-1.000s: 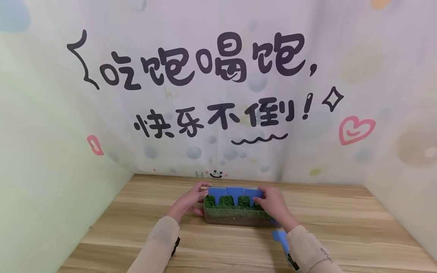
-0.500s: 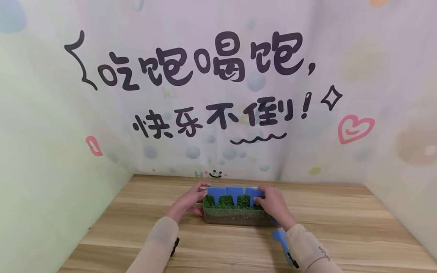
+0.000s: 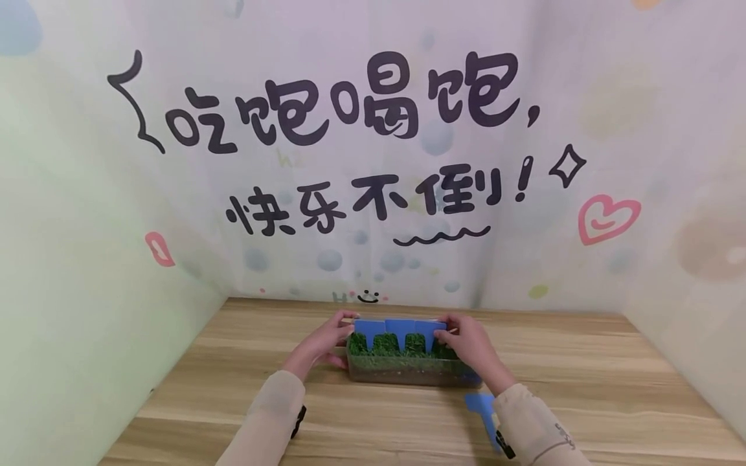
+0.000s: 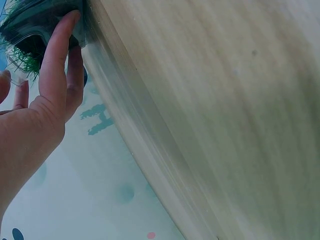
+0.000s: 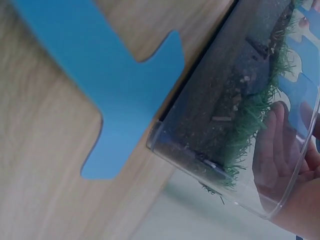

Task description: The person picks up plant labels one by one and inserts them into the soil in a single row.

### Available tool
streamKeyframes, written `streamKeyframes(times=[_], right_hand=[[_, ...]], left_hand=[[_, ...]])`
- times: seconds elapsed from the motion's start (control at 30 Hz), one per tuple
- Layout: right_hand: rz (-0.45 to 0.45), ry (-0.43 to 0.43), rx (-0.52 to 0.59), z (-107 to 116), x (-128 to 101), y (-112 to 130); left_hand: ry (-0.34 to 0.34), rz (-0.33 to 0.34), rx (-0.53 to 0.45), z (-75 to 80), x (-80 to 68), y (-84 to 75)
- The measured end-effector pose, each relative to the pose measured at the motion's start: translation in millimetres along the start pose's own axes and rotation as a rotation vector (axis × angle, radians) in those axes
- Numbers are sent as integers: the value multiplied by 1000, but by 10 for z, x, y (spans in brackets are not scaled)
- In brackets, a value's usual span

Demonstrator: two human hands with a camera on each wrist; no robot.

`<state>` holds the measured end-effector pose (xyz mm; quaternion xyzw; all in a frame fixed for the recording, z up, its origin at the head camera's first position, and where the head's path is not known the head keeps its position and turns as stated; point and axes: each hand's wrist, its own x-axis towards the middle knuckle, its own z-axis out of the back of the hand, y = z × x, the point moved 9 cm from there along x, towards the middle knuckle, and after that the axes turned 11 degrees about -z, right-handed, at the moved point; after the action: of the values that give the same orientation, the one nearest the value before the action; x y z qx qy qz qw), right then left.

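Note:
A clear plastic box [image 3: 402, 373] of soil and green grass [image 3: 383, 345] stands on the table. Three blue T-shaped plant labels rise from it in a row: left [image 3: 369, 327], middle [image 3: 400, 329] and right [image 3: 427, 329]. My left hand [image 3: 319, 341] holds the box's left end, with fingers against its outer wall in the left wrist view. My right hand [image 3: 473, 345] pinches the right label at its right edge. Through the clear wall in the right wrist view, this hand [image 5: 295, 182] shows behind the grass; its exact finger contact is partly hidden.
Another blue T-shaped label [image 5: 125, 95] lies flat on the wooden table [image 3: 373, 427], in front of the box's right end and partly under my right sleeve [image 3: 533, 421]. A printed fabric backdrop [image 3: 373, 272] borders the table at the back and sides.
The right label has shifted left and straightened, so that its top now meets the middle label's. My right hand moved slightly left with it. My left hand stayed at the box's left end.

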<state>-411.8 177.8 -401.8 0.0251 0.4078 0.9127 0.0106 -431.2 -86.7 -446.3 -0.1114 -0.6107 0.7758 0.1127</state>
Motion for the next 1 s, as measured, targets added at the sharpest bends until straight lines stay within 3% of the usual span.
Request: streamKeyframes(times=[0.2, 0.43, 1.0], right_hand=[[26, -43, 12, 50, -5, 34], [66, -95, -52, 73, -19, 56], [28, -80, -40, 158, -90, 7]], left_hand=[[-5, 1, 8, 4, -6, 4], [-3, 7, 0, 6, -16, -6], [6, -6, -2, -6, -9, -8]])
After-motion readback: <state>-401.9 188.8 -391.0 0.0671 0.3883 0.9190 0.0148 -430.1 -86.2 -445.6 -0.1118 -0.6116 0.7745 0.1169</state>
